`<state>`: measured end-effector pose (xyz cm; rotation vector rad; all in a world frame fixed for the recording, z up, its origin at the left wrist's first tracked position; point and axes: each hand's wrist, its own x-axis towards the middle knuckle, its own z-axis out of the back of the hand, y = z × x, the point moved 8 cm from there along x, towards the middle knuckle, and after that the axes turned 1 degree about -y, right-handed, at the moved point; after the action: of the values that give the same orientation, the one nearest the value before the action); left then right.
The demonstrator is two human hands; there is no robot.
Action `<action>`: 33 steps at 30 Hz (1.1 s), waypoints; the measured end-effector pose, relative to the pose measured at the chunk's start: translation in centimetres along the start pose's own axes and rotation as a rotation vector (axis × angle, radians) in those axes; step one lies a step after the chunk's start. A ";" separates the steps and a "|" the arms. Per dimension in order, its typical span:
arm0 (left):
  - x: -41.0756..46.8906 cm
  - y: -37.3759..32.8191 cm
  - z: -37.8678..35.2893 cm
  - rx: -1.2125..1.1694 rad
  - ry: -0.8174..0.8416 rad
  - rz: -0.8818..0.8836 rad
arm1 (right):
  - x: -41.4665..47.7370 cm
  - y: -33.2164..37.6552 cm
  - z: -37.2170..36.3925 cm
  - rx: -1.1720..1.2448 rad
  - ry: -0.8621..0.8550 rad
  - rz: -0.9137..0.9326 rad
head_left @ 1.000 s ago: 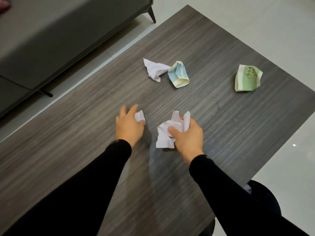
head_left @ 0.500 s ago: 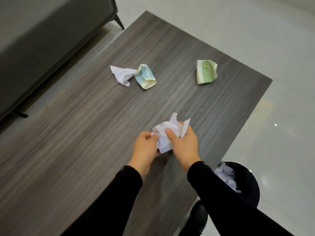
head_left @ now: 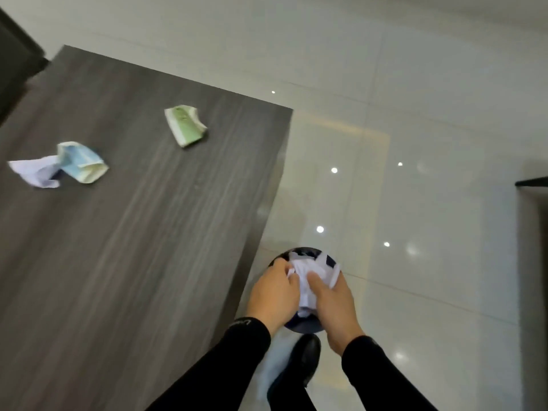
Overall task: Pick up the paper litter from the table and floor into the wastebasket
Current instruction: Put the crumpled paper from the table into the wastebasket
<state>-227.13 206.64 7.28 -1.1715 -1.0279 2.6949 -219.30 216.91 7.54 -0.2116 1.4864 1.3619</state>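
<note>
My left hand (head_left: 274, 295) and my right hand (head_left: 333, 301) together grip a bundle of crumpled white paper (head_left: 307, 280). They hold it right above the dark round wastebasket (head_left: 302, 327), which stands on the floor off the table's right edge and is mostly hidden by my hands. On the dark wooden table (head_left: 133, 262) lie a green crumpled paper (head_left: 185, 126), a blue-and-cream crumpled paper (head_left: 81, 163) and a white crumpled paper (head_left: 35, 170), the last two touching.
My black shoe (head_left: 302, 363) stands on the glossy tiled floor (head_left: 415, 129) just below the wastebasket. A dark piece of furniture (head_left: 533, 262) sits at the right edge, and a grey sofa corner (head_left: 14, 63) at the far left.
Both hands gathered the white papers on the table, then carried the bundle right, off the table edge, to above the wastebasket. The view swung right with them.
</note>
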 end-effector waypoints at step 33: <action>7.9 -0.9 6.9 -0.014 -0.082 -0.135 | 7.9 7.1 -6.3 -0.089 0.072 0.120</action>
<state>-237.57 205.59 6.16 -0.9631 -1.0957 2.6541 -231.28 218.13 4.58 -0.2324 1.5199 1.5324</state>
